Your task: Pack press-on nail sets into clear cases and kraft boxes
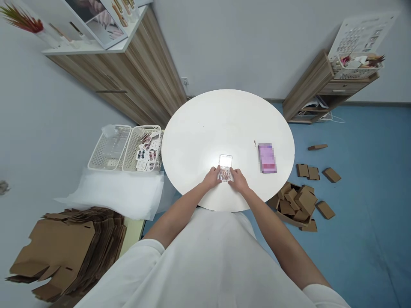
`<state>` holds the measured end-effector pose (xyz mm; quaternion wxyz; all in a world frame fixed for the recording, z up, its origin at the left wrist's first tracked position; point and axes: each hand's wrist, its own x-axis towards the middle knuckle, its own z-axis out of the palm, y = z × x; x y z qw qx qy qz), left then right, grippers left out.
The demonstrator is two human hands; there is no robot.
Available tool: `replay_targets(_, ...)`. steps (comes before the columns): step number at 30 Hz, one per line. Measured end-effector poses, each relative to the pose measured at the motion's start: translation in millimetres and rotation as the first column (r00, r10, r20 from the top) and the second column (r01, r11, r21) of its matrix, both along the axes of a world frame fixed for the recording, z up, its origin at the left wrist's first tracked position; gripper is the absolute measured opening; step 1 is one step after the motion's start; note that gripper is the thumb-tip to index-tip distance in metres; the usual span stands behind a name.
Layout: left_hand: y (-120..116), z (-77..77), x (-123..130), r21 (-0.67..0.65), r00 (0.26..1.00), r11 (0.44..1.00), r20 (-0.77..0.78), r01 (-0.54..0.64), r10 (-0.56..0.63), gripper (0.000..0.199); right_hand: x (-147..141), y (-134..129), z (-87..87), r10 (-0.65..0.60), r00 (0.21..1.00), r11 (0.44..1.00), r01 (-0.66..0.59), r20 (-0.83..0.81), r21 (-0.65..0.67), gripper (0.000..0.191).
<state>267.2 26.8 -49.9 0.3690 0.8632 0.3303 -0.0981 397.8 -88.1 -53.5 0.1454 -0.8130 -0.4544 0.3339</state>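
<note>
A small clear plastic case (225, 161) lies near the front edge of the white round table (224, 115), its lid tipped back on the far side and catching the light. Rows of small reddish-brown pieces that look like press-on nails (224, 174) fill its near half. My left hand (212, 177) grips the case's left side, fingers closed. On the opposite side, my right hand (238, 180) pinches the right edge. Right of my hands lies a purple box (267, 158), blurred in the picture.
At the left stand two white baskets, one (141, 147) with cards of nails, the other (111, 147) with clear plastic. White sheets (118, 192) and stacked flat cardboard (61, 248) lie nearer. Small brown boxes (295, 203) fill a carton on the right floor, several scattered around it.
</note>
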Motion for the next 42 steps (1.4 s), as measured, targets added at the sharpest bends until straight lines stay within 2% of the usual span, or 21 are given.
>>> replay_targets(4, -3.5, -0.6, -2.5, -0.056, 0.993, 0.993, 0.045, -0.104, 0.106, 0.065, -3.4, -2.5, -2.9, -0.079, 0.996, 0.996, 0.081, -0.037, 0.039, 0.073)
replay_targets(9, -7.5, -5.1, -5.9, -0.178, 0.957, 0.951, 0.099, -0.253, 0.273, 0.033, -6.3, -5.9, -6.2, -0.187, 0.965, 0.973, 0.208, -0.181, 0.104, 0.06)
replay_targets(13, -9.1, -6.2, -7.4, -0.364, 0.863, 0.837, 0.145, -0.408, 0.484, 0.04, -7.7, -7.7, -4.9, -0.263, 0.917, 0.933, 0.32, -0.301, 0.161, 0.056)
replay_targets(16, -12.2, -0.5, -11.2, -0.463, 0.796, 0.762, 0.173, -0.454, 0.58, 0.044, -10.4, -12.5, -0.6, -0.318, 0.842, 0.882, 0.432, -0.436, 0.191, 0.056)
replay_targets(21, -21.3, 18.7, -22.3, -0.62, 0.744, 0.668, 0.194, -0.412, 0.639, 0.045, -17.1, -28.1, 11.7, -0.334, 0.709, 0.8, 0.562, -0.621, 0.211, 0.053)
replay_targets(25, -25.6, 33.4, -28.8, -0.732, 0.727, 0.584, 0.182, -0.35, 0.662, 0.047, -17.0, -38.0, 25.8, -0.317, 0.649, 0.768, 0.604, -0.692, 0.215, 0.048)
replay_targets(29, -26.3, 41.8, -32.0, -0.787, 0.709, 0.528, 0.171, -0.32, 0.684, 0.048, -7.6, -40.5, 38.9, -0.306, 0.573, 0.745, 0.641, -0.76, 0.184, 0.039)
replay_targets(33, -28.6, 46.3, -34.1, -0.814, 0.707, 0.503, 0.172, -0.29, 0.686, 0.048, 3.8, -34.6, 47.2, -0.362, 0.442, 0.72, 0.692, -0.821, 0.056, 0.038)
replay_targets(36, -31.5, 49.4, -35.7, -0.827, 0.723, 0.497, 0.173, -0.262, 0.669, 0.049, 8.2, -26.5, 51.2, -0.379, 0.353, 0.73, 0.682, -0.855, -0.043, 0.035)
replay_targets(39, -33.5, 51.9, -37.4, -0.829, 0.746, 0.5, 0.164, -0.25, 0.645, 0.05, 9.8, -19.6, 54.9, -0.352, 0.326, 0.75, 0.659, -0.878, -0.056, 0.03)
replay_targets(42, -34.4, 53.2, -38.8, -0.823, 0.762, 0.504, 0.146, -0.26, 0.631, 0.052, 10.4, -16.7, 59.1, -0.321, 0.344, 0.765, 0.644, -0.882, -0.027, 0.029)
